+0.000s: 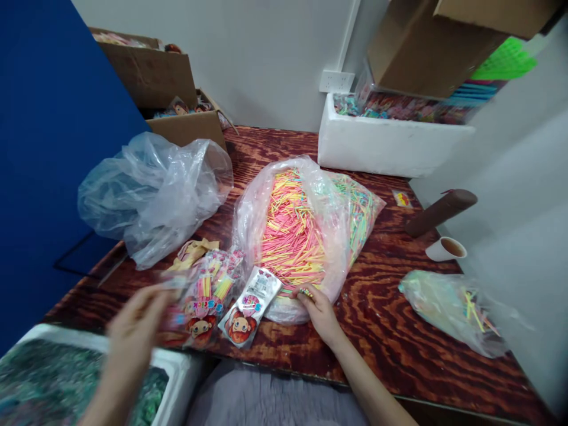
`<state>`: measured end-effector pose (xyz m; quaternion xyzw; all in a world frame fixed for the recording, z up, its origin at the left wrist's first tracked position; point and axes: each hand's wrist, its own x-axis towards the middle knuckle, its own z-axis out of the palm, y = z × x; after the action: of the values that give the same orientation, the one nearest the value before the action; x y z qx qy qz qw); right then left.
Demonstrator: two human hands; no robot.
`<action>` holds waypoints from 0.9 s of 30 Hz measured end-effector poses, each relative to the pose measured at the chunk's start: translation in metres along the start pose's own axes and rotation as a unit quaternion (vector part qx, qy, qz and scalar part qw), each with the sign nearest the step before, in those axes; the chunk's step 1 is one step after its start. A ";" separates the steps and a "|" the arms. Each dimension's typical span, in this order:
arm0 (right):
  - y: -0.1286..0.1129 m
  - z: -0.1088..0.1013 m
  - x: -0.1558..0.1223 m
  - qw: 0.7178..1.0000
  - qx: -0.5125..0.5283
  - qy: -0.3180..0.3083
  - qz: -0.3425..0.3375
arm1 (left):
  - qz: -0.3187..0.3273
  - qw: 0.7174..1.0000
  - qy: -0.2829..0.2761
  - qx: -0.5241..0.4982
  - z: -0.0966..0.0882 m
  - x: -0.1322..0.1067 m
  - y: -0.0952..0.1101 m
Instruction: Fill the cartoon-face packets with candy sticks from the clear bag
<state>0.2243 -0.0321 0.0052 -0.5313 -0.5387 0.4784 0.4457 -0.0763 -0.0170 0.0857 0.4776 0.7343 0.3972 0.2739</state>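
My left hand [139, 322], smeared by motion, is closed on a blurred printed plastic packet [175, 322] at the left of the table. Beside it lies a pile of filled packets [206, 305] with a cartoon face and coloured sticks inside. A flat stack of printed packets [242, 322] rests between my hands. My right hand [318, 310] pinches a small bunch of thin coloured sticks [306, 291], their ends showing at the fingertips. It is at the near edge of a large open plastic bag [335, 266] full of pink and yellow sticks [290, 236].
Behind the open bag lies another bag of green and pink sticks [361, 207]. Crumpled clear plastic [164, 189] is at left. A foam box [394, 145] stands at the back, a paper cup [446, 249] and small bag [457, 310] at right. Another foam box [177, 373] is at lower left.
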 end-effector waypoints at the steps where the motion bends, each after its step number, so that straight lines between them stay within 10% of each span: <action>1: 0.001 0.000 0.000 1.000 0.005 0.002 -0.001 | 0.035 0.997 -0.027 -0.056 0.011 -0.004 0.005; 9: 0.007 -0.002 0.000 0.999 0.038 0.012 0.002 | 0.028 0.956 -0.163 -0.241 0.119 -0.035 0.024; 27: -0.016 -0.007 0.003 0.998 0.052 -0.010 -0.032 | 0.043 0.949 -0.230 -0.211 0.113 -0.045 0.006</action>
<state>0.2293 -0.0280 0.0215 -0.4846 -0.5344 0.4969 0.4823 0.0323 -0.0203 0.0313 0.5181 0.5294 0.4337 0.5131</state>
